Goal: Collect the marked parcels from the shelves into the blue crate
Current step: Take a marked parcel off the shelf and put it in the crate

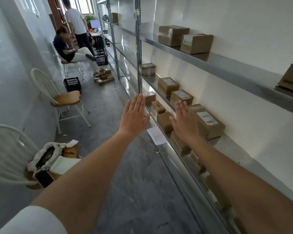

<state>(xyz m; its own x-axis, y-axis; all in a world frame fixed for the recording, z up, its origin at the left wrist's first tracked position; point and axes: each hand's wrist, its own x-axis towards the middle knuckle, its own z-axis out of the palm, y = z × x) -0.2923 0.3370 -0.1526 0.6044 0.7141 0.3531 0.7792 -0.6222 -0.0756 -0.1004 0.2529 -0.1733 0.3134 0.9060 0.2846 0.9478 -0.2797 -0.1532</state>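
While both arms are reaching out, I'm seeing left hand (134, 115) and right hand (184, 120) flat, fingers spread, holding nothing. Labelled parcels (208, 122) are sitting on the metal shelves (227, 68). Dark crate (72, 84) is standing behind a chair (64, 98); blue can't tell.

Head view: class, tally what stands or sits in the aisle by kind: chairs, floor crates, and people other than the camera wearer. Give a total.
Chairs: 3
Crates: 2
People: 2
Total: 7
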